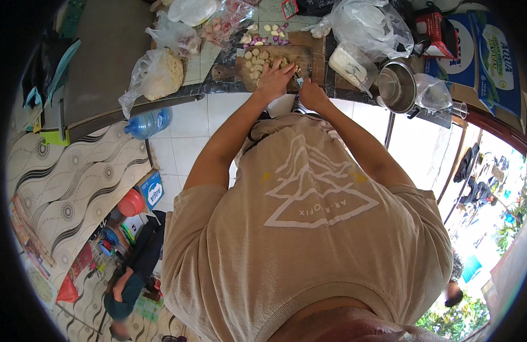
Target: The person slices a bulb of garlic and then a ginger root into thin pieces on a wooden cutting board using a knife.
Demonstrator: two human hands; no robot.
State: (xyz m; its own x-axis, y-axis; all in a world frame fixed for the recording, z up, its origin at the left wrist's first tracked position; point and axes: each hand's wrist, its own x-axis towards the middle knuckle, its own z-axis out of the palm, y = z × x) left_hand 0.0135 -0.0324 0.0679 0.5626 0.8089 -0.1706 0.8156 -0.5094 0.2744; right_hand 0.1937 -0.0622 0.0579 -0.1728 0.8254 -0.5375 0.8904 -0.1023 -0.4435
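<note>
A wooden cutting board (305, 53) with its handle to the left lies on the counter before me. Several pale, rounded food pieces (255, 64), possibly sliced meatballs, are gathered on its left half. My left hand (274, 81) reaches over the board, fingers stretched across small food bits near the blade; whether they pinch a piece is hidden. In my right hand (314, 96) is a knife (300, 81) with a light blue and white handle, its blade angled toward the left fingertips. Behind the board lie shallots (281, 41) and peeled garlic cloves (268, 28).
Left of the board sits a plastic bag of pale yellowish food (165, 77). At right are a clear plastic container (351, 64), a metal pot (397, 87) and a large plastic bag (370, 30). A blue water gallon (150, 123) lies below the counter. Two other people are farther off.
</note>
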